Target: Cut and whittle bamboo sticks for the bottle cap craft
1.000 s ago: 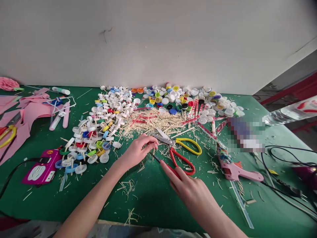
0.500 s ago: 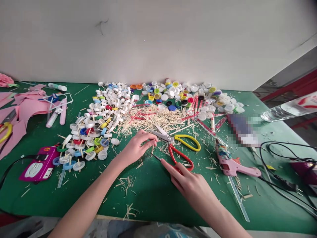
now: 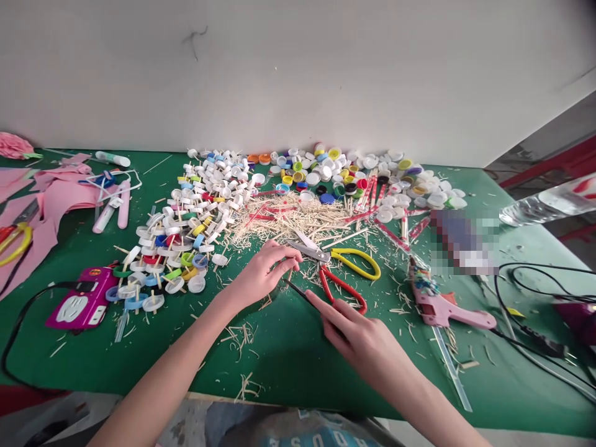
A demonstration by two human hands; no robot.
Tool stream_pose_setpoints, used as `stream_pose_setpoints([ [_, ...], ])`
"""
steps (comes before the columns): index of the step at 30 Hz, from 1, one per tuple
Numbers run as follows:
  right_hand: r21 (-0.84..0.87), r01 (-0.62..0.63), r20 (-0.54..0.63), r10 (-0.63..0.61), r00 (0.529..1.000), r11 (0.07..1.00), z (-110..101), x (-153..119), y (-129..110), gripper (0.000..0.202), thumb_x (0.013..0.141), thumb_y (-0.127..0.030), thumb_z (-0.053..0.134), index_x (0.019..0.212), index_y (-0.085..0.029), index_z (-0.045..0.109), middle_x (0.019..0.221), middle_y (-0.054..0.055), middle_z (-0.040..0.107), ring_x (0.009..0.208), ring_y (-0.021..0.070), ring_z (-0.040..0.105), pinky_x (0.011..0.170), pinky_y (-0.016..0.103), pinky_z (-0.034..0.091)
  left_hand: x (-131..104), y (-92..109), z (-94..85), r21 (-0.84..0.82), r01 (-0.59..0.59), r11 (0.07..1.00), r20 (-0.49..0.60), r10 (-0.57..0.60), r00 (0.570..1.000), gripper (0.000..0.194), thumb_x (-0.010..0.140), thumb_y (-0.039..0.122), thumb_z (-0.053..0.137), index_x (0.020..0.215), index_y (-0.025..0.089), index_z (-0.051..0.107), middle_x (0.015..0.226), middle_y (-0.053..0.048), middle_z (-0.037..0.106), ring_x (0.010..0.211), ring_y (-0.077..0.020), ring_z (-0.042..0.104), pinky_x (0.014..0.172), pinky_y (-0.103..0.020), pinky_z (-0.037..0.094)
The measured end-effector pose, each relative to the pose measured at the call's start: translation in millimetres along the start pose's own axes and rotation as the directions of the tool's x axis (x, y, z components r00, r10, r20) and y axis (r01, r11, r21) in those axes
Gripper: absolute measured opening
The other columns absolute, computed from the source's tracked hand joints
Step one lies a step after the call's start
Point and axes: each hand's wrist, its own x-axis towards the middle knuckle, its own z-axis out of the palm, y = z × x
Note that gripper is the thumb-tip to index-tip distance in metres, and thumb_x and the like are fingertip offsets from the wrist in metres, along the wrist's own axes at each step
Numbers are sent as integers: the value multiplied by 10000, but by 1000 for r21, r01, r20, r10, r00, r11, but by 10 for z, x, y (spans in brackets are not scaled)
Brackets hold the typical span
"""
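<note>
My left hand is closed, pinching a short thin wooden stick between thumb and fingers; most of the stick is hidden. In my right hand is a slim dark knife, its handle largely covered by the fingers. The knife's tip points up and left, close to the stick's lower end; I cannot tell whether they touch. Just beyond both hands lie open scissors with one yellow and one red handle. Pale wood shavings are scattered on the green tabletop around the hands.
Bottle caps with sticks through them fill the left middle. Loose caps and a heap of thin sticks lie at the back. A pink glue gun and cables are right. A purple box and pink paper are left.
The view has shifted slightly, so the table's things sit a little further right. Both hands keep nearly the same pose, with the stick and knife still held close together.
</note>
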Motion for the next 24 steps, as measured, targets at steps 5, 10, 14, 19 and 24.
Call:
stream_pose_setpoints([
  [5, -137, 47, -21, -50, 999, 989, 68, 14, 14, 483, 1003, -259, 311, 1485, -258, 323, 860, 16, 619, 487, 92, 553, 445, 232, 435, -6, -8, -26, -11, 22, 1000, -26, -22, 999, 242, 986, 342, 365, 1021, 233, 578, 893, -28, 624, 945, -166, 536, 857, -314, 453],
  [10, -58, 71, 24, -70, 997, 996, 109, 42, 17, 475, 999, -259, 316, 1471, -226, 355, 824, 16, 612, 571, 106, 601, 488, 219, 459, -23, 27, -10, -20, -6, 1000, -3, 6, 1000, 228, 988, 323, 370, 1022, 238, 579, 893, -23, 624, 961, -163, 522, 861, -304, 448],
  [14, -21, 73, 14, -72, 997, 997, 61, 31, 19, 477, 997, -264, 328, 1473, -255, 351, 865, 17, 621, 563, 91, 583, 515, 217, 474, -23, 39, 9, -4, -45, 999, 10, 45, 999, 213, 988, 294, 378, 1036, 246, 581, 889, -15, 638, 970, -161, 506, 896, -305, 429],
  [19, -183, 49, -55, -60, 997, 982, 84, 10, 4, 495, 1004, -287, 303, 1499, -270, 292, 889, 31, 628, 493, 103, 555, 418, 240, 417, -23, 29, -15, -32, -23, 999, -4, 23, 1000, 225, 989, 315, 369, 1031, 238, 576, 900, -26, 624, 969, -164, 513, 854, -297, 447],
  [24, -160, 53, -35, -59, 998, 986, 113, 17, -27, 490, 1007, -298, 290, 1493, -239, 306, 851, 21, 620, 489, 115, 557, 415, 251, 433, -29, 33, -15, -33, -25, 999, -14, 25, 1000, 235, 989, 321, 361, 1021, 238, 578, 896, -31, 616, 971, -172, 515, 858, -313, 445],
])
